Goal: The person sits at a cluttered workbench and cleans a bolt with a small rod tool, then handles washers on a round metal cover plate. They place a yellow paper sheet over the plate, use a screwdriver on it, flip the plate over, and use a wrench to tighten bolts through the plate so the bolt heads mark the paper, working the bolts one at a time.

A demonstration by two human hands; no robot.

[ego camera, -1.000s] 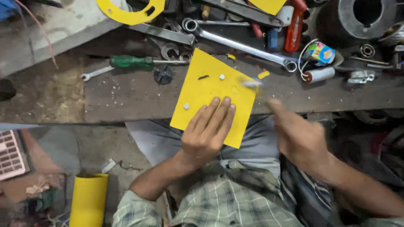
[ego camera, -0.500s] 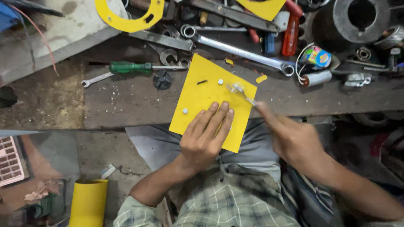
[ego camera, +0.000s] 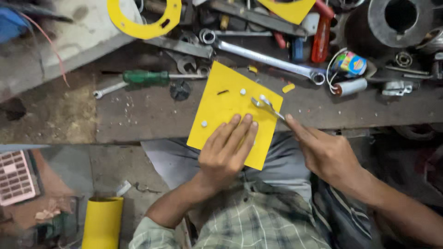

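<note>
I see my left hand [ego camera: 226, 154] spread flat on a yellow sheet [ego camera: 226, 103] at the surface's [ego camera: 138, 120] near edge; my right hand [ego camera: 325, 154] pinches a small spanner [ego camera: 267, 106] over the sheet. Beyond lies a green screwdriver [ego camera: 145, 77].

1. One head-worn view looks almost straight down from above the yellow sheet [ego camera: 233, 113]
2. It sits close: the sheet fills the middle, with the bench [ego camera: 138, 115] running across beyond it
3. Nearer than the sheet, the person's lap and shirt fill the lower edge
</note>
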